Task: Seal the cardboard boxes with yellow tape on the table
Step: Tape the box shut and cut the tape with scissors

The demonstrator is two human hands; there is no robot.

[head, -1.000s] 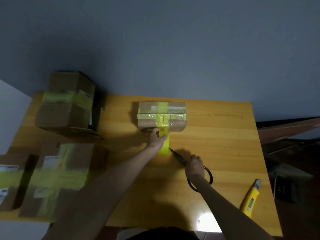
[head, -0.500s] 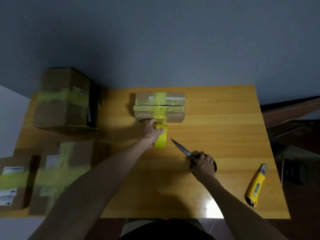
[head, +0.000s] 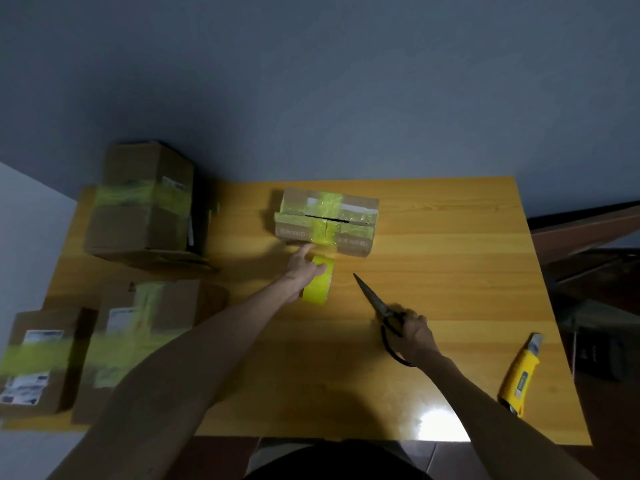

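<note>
The small cardboard box (head: 325, 220) sits at 12 o'clock on the table (head: 450, 271), with the yellow tape roll (head: 320, 289) just at its 6 o'clock. The left hand (head: 303, 271) grips the roll, forefinger reaching to the box. The right hand (head: 417, 336) is wrapped round the scissors (head: 375, 303), blades together, tip toward 11 o'clock. The cut should go best with the strip taut and snipped close to the roll.

Wooden table (head: 450, 271), yellow-brown top. Carries: small taped box (head: 356, 206), far centre; roll of yellow tape (head: 320, 289) just in front of it; scissors (head: 375, 303) right of the roll; yellow utility knife (head: 521, 374), near right; tall taped box (head: 138, 216), far left; flat taped box (head: 162, 306) and labelled box (head: 38, 358), near left
</note>
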